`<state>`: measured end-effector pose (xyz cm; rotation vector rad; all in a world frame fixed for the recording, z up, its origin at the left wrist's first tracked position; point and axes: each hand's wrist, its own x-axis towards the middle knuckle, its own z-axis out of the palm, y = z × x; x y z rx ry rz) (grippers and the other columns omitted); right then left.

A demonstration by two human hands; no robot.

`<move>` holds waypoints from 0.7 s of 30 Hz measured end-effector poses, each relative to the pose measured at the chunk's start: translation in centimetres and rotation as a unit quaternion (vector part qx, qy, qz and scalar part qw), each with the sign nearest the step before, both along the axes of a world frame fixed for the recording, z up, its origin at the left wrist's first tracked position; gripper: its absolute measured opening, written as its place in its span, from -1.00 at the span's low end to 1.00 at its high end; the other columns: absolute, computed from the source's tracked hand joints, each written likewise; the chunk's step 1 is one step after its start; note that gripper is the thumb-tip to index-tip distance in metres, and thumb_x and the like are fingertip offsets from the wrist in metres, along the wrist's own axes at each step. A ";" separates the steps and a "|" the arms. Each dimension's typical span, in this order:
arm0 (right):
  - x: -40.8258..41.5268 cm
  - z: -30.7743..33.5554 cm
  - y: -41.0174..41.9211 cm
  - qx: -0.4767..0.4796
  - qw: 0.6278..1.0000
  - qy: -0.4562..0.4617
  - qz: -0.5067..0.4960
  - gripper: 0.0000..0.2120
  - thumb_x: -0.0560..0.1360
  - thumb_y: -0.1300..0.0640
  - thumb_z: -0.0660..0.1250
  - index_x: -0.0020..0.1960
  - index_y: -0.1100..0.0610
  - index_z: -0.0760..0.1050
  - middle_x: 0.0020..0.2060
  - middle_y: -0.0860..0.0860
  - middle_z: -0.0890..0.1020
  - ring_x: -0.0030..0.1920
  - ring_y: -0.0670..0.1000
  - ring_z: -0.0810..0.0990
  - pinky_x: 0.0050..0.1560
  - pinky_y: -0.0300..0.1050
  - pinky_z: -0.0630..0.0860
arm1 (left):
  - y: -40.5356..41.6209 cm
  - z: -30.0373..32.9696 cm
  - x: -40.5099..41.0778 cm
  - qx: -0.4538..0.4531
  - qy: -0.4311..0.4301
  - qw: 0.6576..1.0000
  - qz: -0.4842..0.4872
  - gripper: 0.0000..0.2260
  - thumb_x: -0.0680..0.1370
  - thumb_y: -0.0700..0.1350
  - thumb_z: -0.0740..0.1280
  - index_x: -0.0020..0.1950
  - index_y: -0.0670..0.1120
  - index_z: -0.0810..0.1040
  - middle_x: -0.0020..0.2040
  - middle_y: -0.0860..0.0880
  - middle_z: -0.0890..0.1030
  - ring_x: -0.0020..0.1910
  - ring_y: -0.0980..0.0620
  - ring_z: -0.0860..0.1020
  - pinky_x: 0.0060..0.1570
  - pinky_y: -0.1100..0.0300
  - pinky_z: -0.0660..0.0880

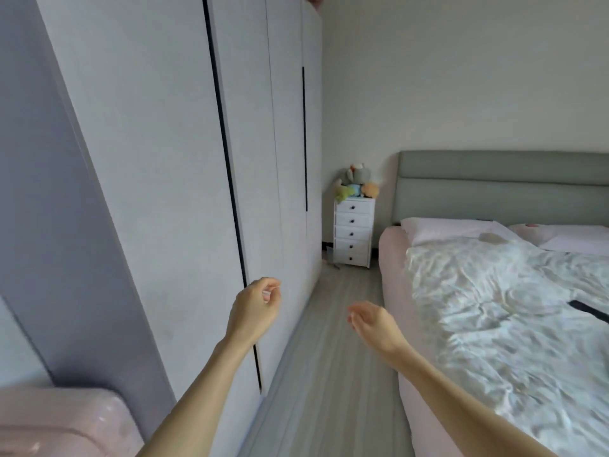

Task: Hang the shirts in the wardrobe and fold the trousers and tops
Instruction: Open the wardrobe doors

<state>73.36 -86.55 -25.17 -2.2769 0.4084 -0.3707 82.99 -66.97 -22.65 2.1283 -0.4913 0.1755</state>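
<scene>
- The left hand (255,310) is being held out in front of the wardrobe (184,192), just beside the dark vertical handle strip (227,159) of the nearest door; whether skin is touching the door cannot be told.
- Its fingers (272,288) are being kept loosely curled, thumb close to the fingertips, and nothing is being gripped.
- The right hand (370,319) is being held above the floor (339,324) between wardrobe and bed (494,308), fingers relaxed and slightly bent, with nothing in it.
- The wardrobe doors are being seen shut, so no rail or hanger is being shown.
- No shirts, trousers or tops are being clearly shown; a dark item (590,310) is lying on the white quilt (478,291) at the right edge, but what it is cannot be told.
- The step in hand is being judged as opening the wardrobe.
- To do it well, the fingertips are best being hooked into the handle strip at a comfortable height and the door pulled steadily, not jerked.
- The body is best being kept clear of the door's swing, since the aisle beside the bed is looking narrow.
- The right hand is best being left free for fetching garments.
- A small white chest of drawers (354,235) with soft toys (357,183) on top is standing well apart at the far wall.
</scene>
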 end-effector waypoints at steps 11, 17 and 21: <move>32.6 5.9 -8.4 0.007 0.995 -0.049 0.085 -0.74 0.56 0.22 0.13 0.16 0.12 0.52 -0.02 0.02 0.63 0.01 0.04 0.59 0.07 -0.11 0.48 | -10.0 6.6 31.1 -0.021 -0.064 0.993 0.094 -0.78 0.57 -0.14 0.19 0.17 -0.04 0.53 0.14 0.04 0.56 -0.06 0.11 0.49 0.02 0.23 0.42; 48.0 7.4 -9.2 -0.064 0.967 -0.185 0.165 -0.69 0.57 0.20 0.15 0.29 0.10 0.43 0.19 -0.02 0.52 0.11 -0.06 0.50 0.13 -0.14 0.46 | -11.9 6.2 41.2 -0.155 -0.177 0.926 0.295 -0.71 0.53 -0.25 0.22 0.25 -0.14 0.44 0.12 -0.01 0.45 0.01 -0.07 0.51 0.00 0.09 0.46; 58.3 8.8 -6.7 -0.188 0.861 -0.369 0.295 -0.56 0.47 0.25 0.18 0.35 0.17 0.34 0.30 0.17 0.41 0.30 0.15 0.41 0.20 -0.01 0.43 | -12.4 5.8 46.1 -0.144 -0.259 0.873 0.387 -0.71 0.51 -0.28 0.28 0.23 -0.21 0.46 0.11 -0.12 0.47 -0.06 -0.08 0.54 -0.06 0.09 0.50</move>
